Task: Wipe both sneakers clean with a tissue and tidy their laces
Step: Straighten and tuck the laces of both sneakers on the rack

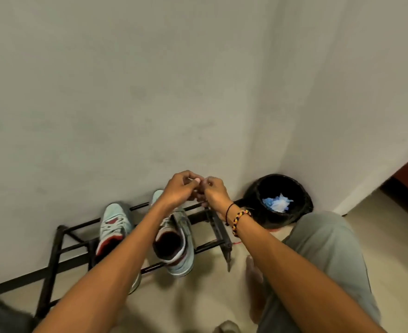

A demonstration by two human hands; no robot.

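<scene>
Black rack (54, 246) holds both sneakers (174, 239); left hand (177, 188) and right hand (213, 189) meet above.

Thin black metal shoe rack (54, 246) with a dull finish, soft pale-blue cloth-like sneakers (180, 239) on the rack, shiny dark bin (303, 207) right of the rack, crumpled white paper tissue (278, 203) inside the bin, matt grey wall (126, 92) behind the rack.

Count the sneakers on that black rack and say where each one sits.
2. One sneaker sits toward the rack's left, partly behind the left forearm. The other sneaker sits right of it, below both hands. Nothing suggests more.
</scene>
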